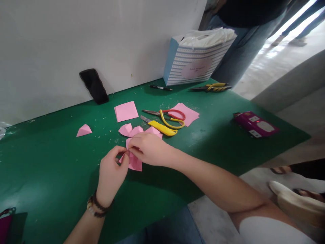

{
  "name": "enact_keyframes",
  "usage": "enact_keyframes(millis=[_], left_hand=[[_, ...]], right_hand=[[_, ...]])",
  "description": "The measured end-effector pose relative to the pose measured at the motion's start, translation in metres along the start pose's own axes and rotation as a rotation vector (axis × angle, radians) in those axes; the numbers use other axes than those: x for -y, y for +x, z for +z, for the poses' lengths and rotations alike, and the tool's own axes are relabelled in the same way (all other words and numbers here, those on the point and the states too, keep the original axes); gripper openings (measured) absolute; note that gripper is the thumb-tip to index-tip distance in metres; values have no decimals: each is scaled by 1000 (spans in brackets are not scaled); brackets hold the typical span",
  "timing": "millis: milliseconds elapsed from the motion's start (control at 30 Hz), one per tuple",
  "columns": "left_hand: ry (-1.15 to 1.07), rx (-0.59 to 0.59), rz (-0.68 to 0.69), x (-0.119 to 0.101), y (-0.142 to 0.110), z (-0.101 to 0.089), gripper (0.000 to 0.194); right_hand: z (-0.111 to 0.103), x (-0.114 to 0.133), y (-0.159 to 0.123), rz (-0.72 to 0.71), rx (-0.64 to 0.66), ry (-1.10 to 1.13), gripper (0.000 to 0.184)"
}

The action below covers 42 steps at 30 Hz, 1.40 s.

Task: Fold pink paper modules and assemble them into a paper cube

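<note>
Nearest the camera, two bare forearms reach over the green table (63,176), the left hand (113,173) from below and the right hand (149,149) from the side. Fingertips of both pinch the folded pink paper piece (135,163) at table centre. Fingers partly hide it; the right upper arm is cut off.

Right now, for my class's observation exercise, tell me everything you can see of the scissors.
The scissors lie flat on the green table, grey, metal-looking blades pointing left. One handle loop is red, the other yellow, seemingly plastic. The loops partly overlap the pink sheets. The yellow cutter lies close below; whether they touch is unclear. Neither left hand nor right hand touches them.
</note>
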<state>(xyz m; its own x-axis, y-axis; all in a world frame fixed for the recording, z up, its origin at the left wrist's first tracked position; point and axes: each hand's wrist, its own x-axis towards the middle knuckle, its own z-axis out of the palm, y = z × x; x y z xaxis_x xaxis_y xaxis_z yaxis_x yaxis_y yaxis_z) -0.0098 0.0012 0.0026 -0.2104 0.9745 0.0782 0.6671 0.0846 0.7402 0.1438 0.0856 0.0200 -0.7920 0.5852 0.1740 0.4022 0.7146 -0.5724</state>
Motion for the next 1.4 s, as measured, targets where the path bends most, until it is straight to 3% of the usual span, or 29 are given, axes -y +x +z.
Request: enact_keyframes(millis=[133, 267, 500, 733, 900, 1267, 1400], left_hand=[[-38, -21, 0, 0, -1, -1, 19], [-49, -50, -16, -2, -1, -1, 20], [-26, 24, -24, -1, 0, 1, 16], [-3, -12, 60, -1, -1, -2, 16], [-29, -31, 10, -1, 0, -4, 18], [-21, -23, 46, -1, -2, -1, 16], [-92, -55, 13, 0, 0, -1, 16]], right_hand=[[-6, 0, 0, 56, 39, 99, 22], [-8, -1, 1, 93, 4, 172, 15], [2, 0, 1, 26, 33, 71, 16], [2, 3, -1, 41, 60, 73, 14], [-6, 0, 1, 50, 24, 202, 17], [3, 1, 0, 27, 14, 89, 15], [-4, 0, 2, 50, 5, 185, 17]])
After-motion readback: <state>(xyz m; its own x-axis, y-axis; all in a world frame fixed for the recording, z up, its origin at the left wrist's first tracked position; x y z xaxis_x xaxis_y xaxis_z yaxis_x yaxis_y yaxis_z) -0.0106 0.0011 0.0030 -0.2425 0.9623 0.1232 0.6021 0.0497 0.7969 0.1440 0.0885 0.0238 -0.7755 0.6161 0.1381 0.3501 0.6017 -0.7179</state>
